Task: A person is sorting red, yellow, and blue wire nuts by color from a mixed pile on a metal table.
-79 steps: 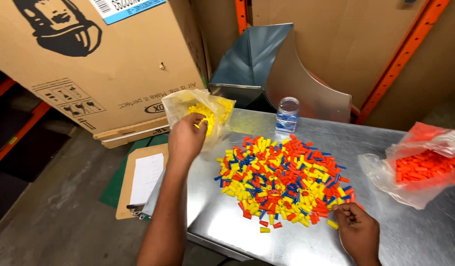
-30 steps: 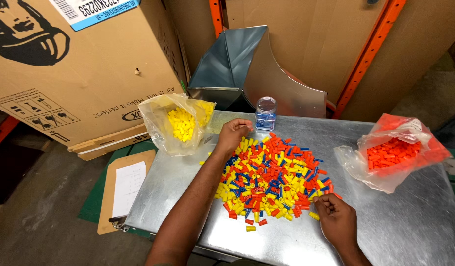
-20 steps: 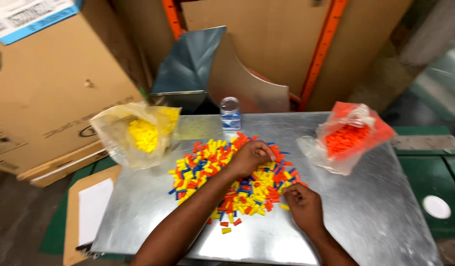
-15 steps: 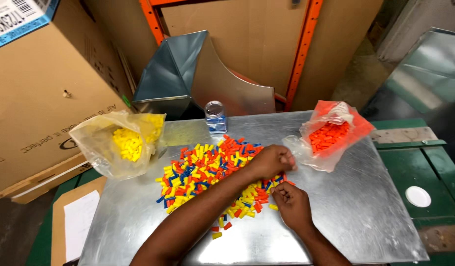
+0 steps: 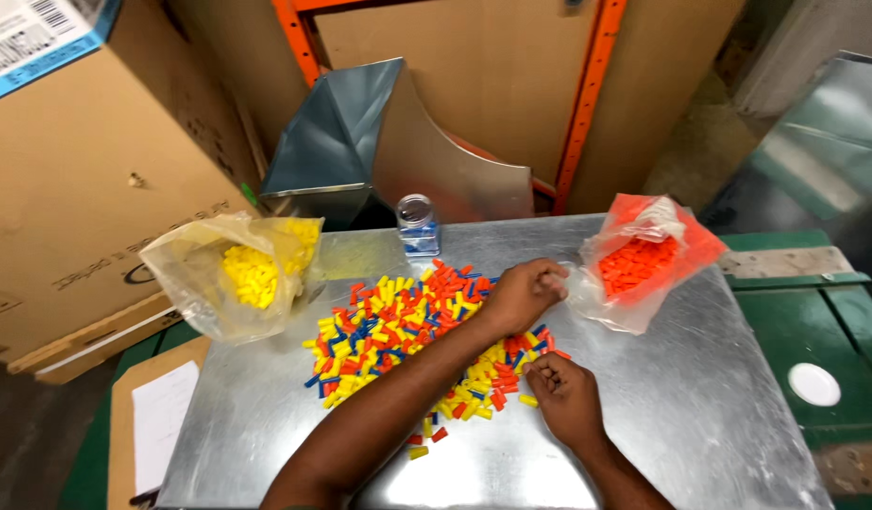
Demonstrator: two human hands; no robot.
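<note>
From the head view, a metal bench (image 5: 700, 406) carries a heap of small red, yellow and blue plastic pieces (image 5: 398, 326) spread over its middle. The left hand (image 5: 523, 293) reaches across the heap to its far right edge, fingers curled into a clenched grip just beside the mouth of a clear bag of orange pieces (image 5: 643, 260); whether it pinches a piece cannot be told, since the fingertips are turned away. The right hand (image 5: 563, 397) rests on the bench at the near right edge of the heap, its grip loosely closed, thumb and fingers bunched together; what lies inside is hidden. The left forearm crosses over the near part of the heap and covers some pieces.

At the far left of the bench lies a clear bag of yellow pieces (image 5: 237, 274), touching the heap's left fringe. A small clear jar (image 5: 418, 225) stands at the far edge, just behind the heap. Behind it leans a bent sheet-metal duct piece (image 5: 360, 142). A large cardboard box (image 5: 77, 161) stands left, cut off by the frame. A clipboard with paper (image 5: 157, 430) lies low at the near left, partly out of view.
</note>
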